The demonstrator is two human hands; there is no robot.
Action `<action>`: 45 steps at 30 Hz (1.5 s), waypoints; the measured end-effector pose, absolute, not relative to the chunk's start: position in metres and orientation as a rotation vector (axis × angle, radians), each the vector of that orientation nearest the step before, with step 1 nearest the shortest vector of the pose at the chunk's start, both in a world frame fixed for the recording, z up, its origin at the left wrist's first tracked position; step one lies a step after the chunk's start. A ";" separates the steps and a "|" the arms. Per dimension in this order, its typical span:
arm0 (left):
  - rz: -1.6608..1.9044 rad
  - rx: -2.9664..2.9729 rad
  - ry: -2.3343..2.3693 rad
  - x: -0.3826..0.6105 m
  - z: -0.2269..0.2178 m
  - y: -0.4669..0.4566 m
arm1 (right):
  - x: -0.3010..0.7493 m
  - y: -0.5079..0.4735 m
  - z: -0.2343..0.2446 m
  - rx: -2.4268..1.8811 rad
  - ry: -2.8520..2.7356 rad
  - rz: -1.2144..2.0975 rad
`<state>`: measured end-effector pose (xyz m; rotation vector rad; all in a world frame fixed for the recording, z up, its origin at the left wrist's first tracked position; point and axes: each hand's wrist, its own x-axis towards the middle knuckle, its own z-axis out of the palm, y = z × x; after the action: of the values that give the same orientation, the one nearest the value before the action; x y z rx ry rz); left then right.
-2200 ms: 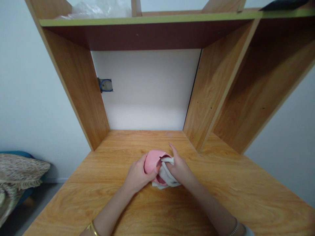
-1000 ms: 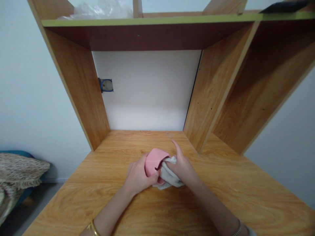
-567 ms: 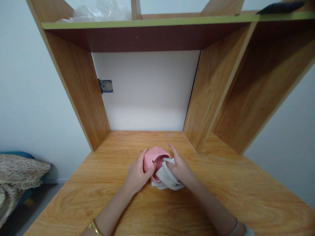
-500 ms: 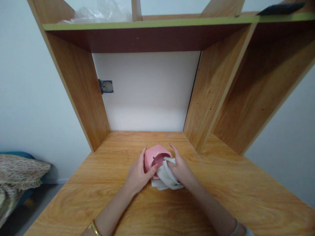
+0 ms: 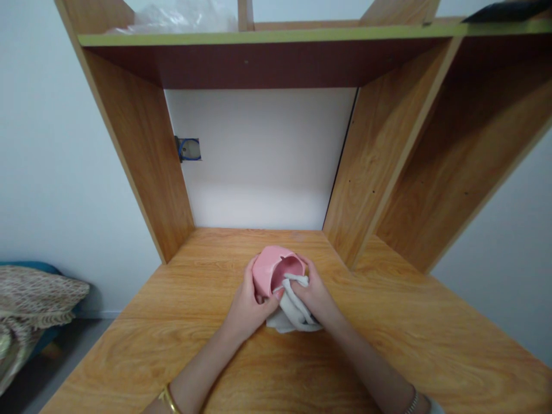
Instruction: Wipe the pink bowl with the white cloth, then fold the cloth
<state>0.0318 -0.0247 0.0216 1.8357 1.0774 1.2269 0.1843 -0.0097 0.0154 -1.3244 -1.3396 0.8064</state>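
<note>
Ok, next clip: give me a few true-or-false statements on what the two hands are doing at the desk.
1. The left hand holds a pink bowl. True.
2. The right hand holds a blue sponge. False: it grips a white cloth.
3. The bowl is tilted, its opening towards the right hand. True.
4. The bowl stands on the upper shelf. False: it is held low over the wooden desk.

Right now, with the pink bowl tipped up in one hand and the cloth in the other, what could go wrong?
The left hand alone holds the pink bowl tilted above the desk; a hard push from the cloth could slip it out and knock it on the wood. The white cloth, bunched in the right hand, trails onto the desk, so it may pick up dirt and carry it into the bowl.
</note>
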 end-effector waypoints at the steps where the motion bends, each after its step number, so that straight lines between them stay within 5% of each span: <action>1: 1.228 1.860 1.112 0.031 0.022 -0.025 | 0.187 -0.009 0.016 -1.361 -1.355 0.788; 9: 1.118 2.086 1.287 0.027 0.023 -0.027 | 0.199 -0.012 0.026 -1.567 -1.552 0.521; 21: 1.079 2.220 1.279 0.018 0.025 -0.028 | 0.198 -0.015 0.015 -1.327 -1.759 0.702; 33: 1.110 2.000 1.120 0.028 0.021 -0.024 | 0.190 -0.005 0.015 -1.156 -1.233 0.731; 45: 1.220 2.083 1.303 0.027 0.018 -0.026 | 0.192 -0.012 0.026 -1.402 -1.418 0.722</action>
<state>0.0274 -0.0256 0.0177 2.0825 1.3025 1.2203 0.1920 -0.0118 0.0261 -1.4021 -1.4179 0.7221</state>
